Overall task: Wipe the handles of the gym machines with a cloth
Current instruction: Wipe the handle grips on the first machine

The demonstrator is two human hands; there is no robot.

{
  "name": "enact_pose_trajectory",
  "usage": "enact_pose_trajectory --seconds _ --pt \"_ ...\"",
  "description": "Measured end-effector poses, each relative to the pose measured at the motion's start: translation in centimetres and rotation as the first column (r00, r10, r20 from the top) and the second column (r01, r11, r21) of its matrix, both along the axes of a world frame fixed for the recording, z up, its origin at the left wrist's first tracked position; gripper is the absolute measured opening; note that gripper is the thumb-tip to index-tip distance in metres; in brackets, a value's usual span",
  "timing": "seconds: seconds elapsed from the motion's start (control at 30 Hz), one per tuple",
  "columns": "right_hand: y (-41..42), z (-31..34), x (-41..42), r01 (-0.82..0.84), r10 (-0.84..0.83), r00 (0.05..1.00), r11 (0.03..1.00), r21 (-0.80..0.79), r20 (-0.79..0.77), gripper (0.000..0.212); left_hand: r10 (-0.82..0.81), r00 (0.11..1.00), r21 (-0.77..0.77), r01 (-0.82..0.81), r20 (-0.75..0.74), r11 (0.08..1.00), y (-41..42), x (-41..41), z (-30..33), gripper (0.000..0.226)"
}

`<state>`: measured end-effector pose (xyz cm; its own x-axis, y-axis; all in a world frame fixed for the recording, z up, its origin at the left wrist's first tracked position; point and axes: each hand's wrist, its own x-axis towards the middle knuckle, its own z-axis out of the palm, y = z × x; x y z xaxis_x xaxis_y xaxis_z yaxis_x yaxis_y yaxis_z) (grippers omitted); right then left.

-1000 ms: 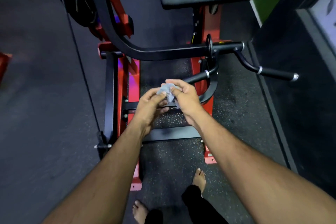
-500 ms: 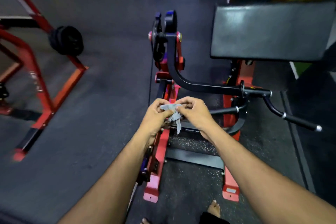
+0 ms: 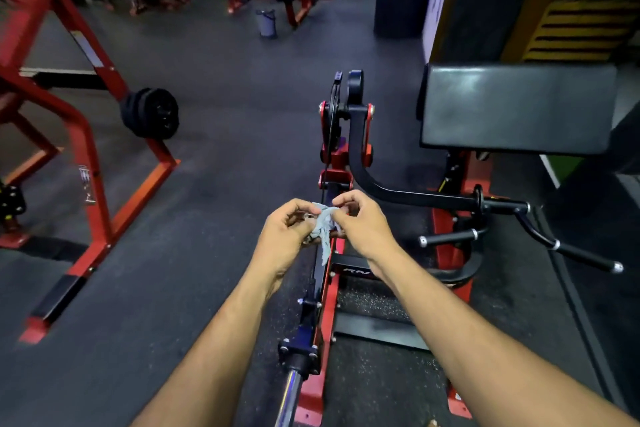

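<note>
Fingers of both hands pinch a small cloth at centre frame, curled onto it from either side. Behind them stands a red-and-black machine with a black pad at right. Its black handles jut out at lower right, well apart from the cloth. A red rack with black plates fills the left. The left hand and right hand nearly touch. The cloth is pale grey-blue, crumpled, with one frayed tail hanging down.
</note>
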<state>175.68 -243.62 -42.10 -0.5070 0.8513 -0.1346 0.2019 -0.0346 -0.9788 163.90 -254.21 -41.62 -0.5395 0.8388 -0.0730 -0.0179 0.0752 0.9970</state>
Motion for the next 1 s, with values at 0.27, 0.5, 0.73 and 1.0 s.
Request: enact_pose_trajectory --seconds 0.27,0.5,0.73,1.0 --pt "-2.2 1.6 -0.7 -0.066 0.058 0.992 0.996 -0.065 -0.113 0.013 0.016 1.000 0.028 -0.016 0.005 0.999 -1.8 -1.3 1.3 0.014" --pt "-3.2 2.8 -4.9 -0.304 0.275 0.935 0.947 -0.107 -0.223 0.011 0.151 0.987 -0.024 -0.152 -0.052 0.988 -6.3 -3.2 3.9 0.024" --pt "-6.4 2.4 -9.2 -0.421 0.391 0.886 0.904 -0.078 -0.248 0.013 0.335 0.920 -0.044 -0.351 -0.205 0.935 -11.3 -6.0 4.7 0.014" --pt "-9.5 2.3 -13.6 -0.561 0.505 0.808 0.816 -0.137 -0.303 0.022 0.332 0.905 -0.085 -0.366 -0.268 0.927 -14.8 -8.8 4.4 0.026"
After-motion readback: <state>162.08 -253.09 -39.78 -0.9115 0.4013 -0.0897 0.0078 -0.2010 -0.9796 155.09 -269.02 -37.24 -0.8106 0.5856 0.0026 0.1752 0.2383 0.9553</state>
